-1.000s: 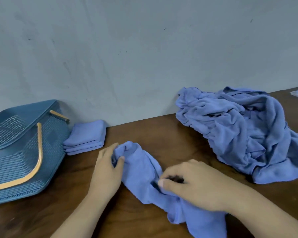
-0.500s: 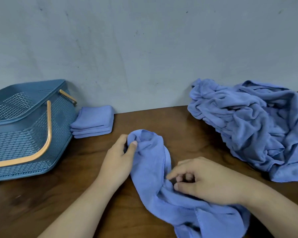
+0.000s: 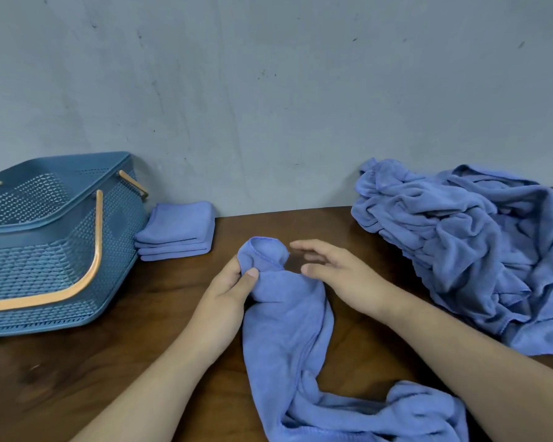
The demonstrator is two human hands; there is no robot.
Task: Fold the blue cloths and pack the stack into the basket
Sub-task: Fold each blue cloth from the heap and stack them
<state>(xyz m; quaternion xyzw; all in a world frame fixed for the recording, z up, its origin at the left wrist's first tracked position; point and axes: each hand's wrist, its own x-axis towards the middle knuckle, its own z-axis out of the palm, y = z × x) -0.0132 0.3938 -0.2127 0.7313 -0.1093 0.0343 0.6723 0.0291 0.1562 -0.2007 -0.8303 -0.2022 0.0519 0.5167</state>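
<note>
1. Your left hand [image 3: 224, 295] pinches the far end of a loose, crumpled blue microfibre cloth [image 3: 284, 320]; the thumb and fingers [image 3: 251, 274] are pressed together on a bunched fold, and a stitched hem loops just above them.
2. Your right hand [image 3: 348, 282] hovers just beside that fold; its fingers [image 3: 304, 247] are straight, slightly spread and hold nothing; I cannot tell whether the tips touch the cloth.
3. The cloth lies on the dark brown wooden worktop [image 3: 141, 320] between your forearms; it trails toward you and bunches beneath your right forearm at the lower edge.
4. To your left stands a teal perforated plastic basket [image 3: 55, 250] with tan handles; one handle hangs across its near wall, the other sits at the far rim.
5. Just beside the basket's right side, against the grey wall [image 3: 268, 90], sits a neat stack of folded blue cloths [image 3: 176, 231]; it lies between the basket and the cloth you hold.
6. To your right a rumpled heap of unfolded blue cloths [image 3: 460, 244] rests against the wall, near your right forearm and well apart from the stack.
7. Counted: one basket; two handles; three folded layers in the stack; one cloth under your hands; the number in the heap cannot be told.
</note>
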